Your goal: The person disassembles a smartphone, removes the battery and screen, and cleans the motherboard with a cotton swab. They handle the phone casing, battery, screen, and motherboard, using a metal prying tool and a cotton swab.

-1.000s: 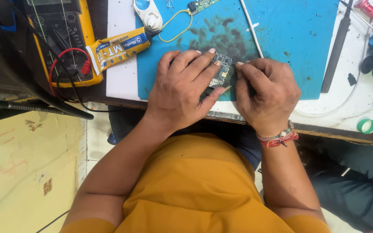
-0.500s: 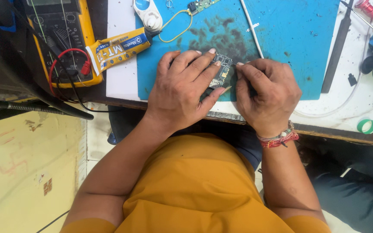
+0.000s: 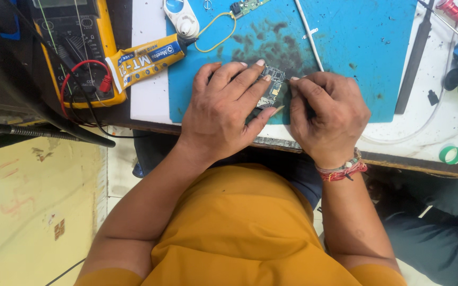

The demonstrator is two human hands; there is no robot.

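Both hands on a small circuit board at the near edge of a blue work mat.

Left hand (image 3: 223, 114) pinning the small circuit board (image 3: 271, 90) flat against the blue mat (image 3: 361, 47), fingers spread over it. Right hand (image 3: 327, 114) pinched narrow around a thin tool, tip barely visible at the board's right edge. Yellow glue tube (image 3: 141, 61) and yellow multimeter (image 3: 75, 47) well apart, far left.

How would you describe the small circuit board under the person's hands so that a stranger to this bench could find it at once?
Start at the blue work mat covering the bench, then go to its near edge, where the left hand and right hand meet. Pinned under the left fingertips lies the small circuit board. Unlike the smaller green board on the yellow wire at the far edge, it is dark and densely packed.
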